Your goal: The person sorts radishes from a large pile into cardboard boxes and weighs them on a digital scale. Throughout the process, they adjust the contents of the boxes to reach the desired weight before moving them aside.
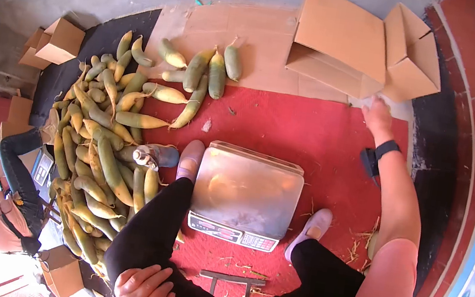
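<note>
My right hand (377,115) stretches far forward and touches the lower edge of an open cardboard box (339,41) lying on its side at the back. A dark watch sits on that wrist. My left hand (144,289) rests flat on my left knee, fingers loosely spread, holding nothing. Between my feet stands a digital scale (245,194) with a bare steel pan. A big heap of long green-yellow gourds (102,147) lies to the left on the red mat (313,135).
A second open box (412,48) lies beside the first. Small boxes (57,41) sit at the far left. Flat cardboard (248,33) covers the floor behind the mat. Another person (8,206) crouches at the left. A dark object (369,161) lies by my right forearm.
</note>
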### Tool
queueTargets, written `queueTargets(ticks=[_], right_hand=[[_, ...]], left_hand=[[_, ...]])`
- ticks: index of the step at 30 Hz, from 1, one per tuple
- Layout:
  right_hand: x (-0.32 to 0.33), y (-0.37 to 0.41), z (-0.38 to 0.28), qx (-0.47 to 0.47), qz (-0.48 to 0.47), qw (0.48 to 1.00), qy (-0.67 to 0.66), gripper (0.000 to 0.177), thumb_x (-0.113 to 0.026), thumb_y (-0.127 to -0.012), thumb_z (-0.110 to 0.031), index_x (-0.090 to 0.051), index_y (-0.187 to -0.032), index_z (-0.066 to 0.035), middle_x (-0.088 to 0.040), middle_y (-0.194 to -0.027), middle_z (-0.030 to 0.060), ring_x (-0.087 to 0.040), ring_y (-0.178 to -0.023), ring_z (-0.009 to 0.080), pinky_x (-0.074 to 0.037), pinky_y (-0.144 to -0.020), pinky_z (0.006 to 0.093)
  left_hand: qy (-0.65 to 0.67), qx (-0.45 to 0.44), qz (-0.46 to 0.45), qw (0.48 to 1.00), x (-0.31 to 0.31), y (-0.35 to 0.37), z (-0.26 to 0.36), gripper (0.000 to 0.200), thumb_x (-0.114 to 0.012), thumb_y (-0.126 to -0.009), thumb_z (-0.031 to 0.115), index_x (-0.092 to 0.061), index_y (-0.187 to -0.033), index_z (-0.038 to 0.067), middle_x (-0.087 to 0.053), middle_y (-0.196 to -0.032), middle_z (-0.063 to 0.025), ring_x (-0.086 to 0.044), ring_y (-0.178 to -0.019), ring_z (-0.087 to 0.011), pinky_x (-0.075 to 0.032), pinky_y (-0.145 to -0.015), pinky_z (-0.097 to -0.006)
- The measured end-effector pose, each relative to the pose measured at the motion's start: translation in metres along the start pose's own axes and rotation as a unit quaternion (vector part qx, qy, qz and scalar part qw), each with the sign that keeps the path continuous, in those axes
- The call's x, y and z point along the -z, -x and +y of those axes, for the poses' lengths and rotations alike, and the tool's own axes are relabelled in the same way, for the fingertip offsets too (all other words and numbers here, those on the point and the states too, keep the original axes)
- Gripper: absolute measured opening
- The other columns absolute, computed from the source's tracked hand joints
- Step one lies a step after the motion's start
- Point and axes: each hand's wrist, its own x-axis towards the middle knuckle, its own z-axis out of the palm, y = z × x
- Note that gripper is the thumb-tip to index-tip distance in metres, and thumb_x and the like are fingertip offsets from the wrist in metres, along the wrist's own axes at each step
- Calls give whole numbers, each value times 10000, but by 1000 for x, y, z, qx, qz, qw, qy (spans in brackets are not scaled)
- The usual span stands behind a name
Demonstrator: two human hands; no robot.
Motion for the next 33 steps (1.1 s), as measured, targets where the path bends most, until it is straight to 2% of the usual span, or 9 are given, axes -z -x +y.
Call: queueTargets(ticks=[8,10,14,16,20,22,26,32,33], right_hand=[[-41,-108,-46,100,80,986,108,500,-571,-801,-135,-413,-1271,-71,-510,-1176,150,-524,-1051,330,-433,-887,424],[-54,-126,-52,109,58,978,171,499,-482,-833,-74,-355,-1316,-76,-485,-1194,142,-536,-1041,313,-446,-874,429],[-68,-150,-57,68,10,982,174,487,-429,-841,-44,-350,-1319,-100,-506,-1154,130,-542,-1041,292,-473,-831,433],[-78,-160,-46,87,79,978,175,464,-438,-837,-45,-401,-1290,-141,-540,-1084,120,-574,-985,283,-502,-772,417],[-27,-154,-44,184,184,950,170,415,-442,-842,-59,-462,-1241,-170,-587,-973,137,-603,-884,302,-507,-724,403],[17,-147,-46,202,236,947,82,310,-475,-859,-107,-533,-1161,-148,-611,-927,160,-602,-839,332,-495,-716,402],[95,-107,-83,208,302,929,-43,247,-528,-865,-164,-573,-1104,-122,-605,-971,181,-586,-861,356,-483,-734,391],[73,-77,-101,246,51,937,-241,250,-609,-845,-115,-583,-1056,16,-638,-962,119,-595,-890,170,-473,-784,310],[77,-70,-115,244,3,934,-263,259,-615,-841,-134,-587,-1059,4,-638,-962,143,-600,-891,193,-469,-787,306]], left_hand=[[-56,15,-53,997,2,-29,-24,104,-662,-711,251,-646,-768,165,-655,-976,-10,-574,-920,-171,-426,-739,-303],[-38,1,15,999,5,-49,-31,141,-634,-773,202,-669,-825,76,-686,-862,-75,-646,-818,-220,-501,-667,-274],[-56,-35,27,997,0,-53,-43,124,-631,-766,189,-667,-818,83,-686,-864,-80,-647,-817,-199,-486,-624,-268],[-65,-12,43,997,-1,-54,-42,117,-624,-774,187,-664,-812,84,-684,-883,-89,-647,-822,-195,-478,-613,-259],[-63,4,55,997,3,-60,-40,121,-614,-788,185,-661,-817,78,-682,-896,-96,-648,-821,-207,-479,-634,-274],[-73,60,-82,992,8,-43,-31,113,-673,-704,256,-647,-764,164,-656,-973,-13,-576,-919,-172,-429,-742,-307],[-55,78,-86,992,5,-40,-29,119,-682,-694,260,-644,-757,167,-657,-971,-14,-575,-923,-171,-434,-738,-309],[-36,50,-16,998,-3,-51,-26,110,-659,-708,253,-634,-758,158,-660,-947,-12,-596,-865,-178,-442,-721,-316],[-39,40,-8,998,-2,-58,-27,111,-651,-713,249,-631,-767,154,-662,-933,-12,-602,-846,-179,-442,-720,-317]])
